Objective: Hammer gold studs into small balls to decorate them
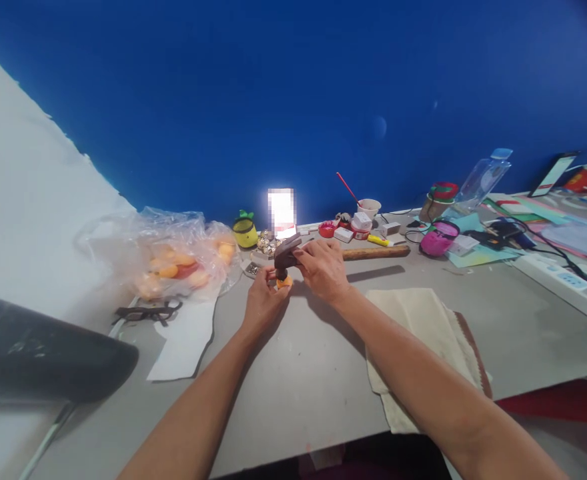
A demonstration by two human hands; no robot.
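Peeking out beside the fingertips of the left hand (264, 297), a small rounded orange piece (284, 283) is mostly covered, so what it's made of can't really be told. Its top is blocked by a hammer with a dark metal head (285, 255) and a brown wooden handle (376, 253), and whether the two are touching can't be made out. Part of the handle is hidden behind the right hand (324, 268). A bright patch (281, 212) by the wall is pixelated, so no luck there, and the big dark grey cylinder (48, 350) is cut off by the left edge.

As for the fingers, the orange piece is pinched narrowly between the left thumb and fingers, right below the hammer head. The hammer is gripped close to its head by the right hand, with the handle poking out to the right.

All this is done over a grey tabletop (293, 393), backed by a deep blue wall (223, 100). Off to the left, orange pieces can be seen in a crumpled clear plastic bag (158, 223), near some dark-framed glasses (148, 312). A cream cloth with a brown edge (418, 320) is spread partly under the right forearm (423, 387).
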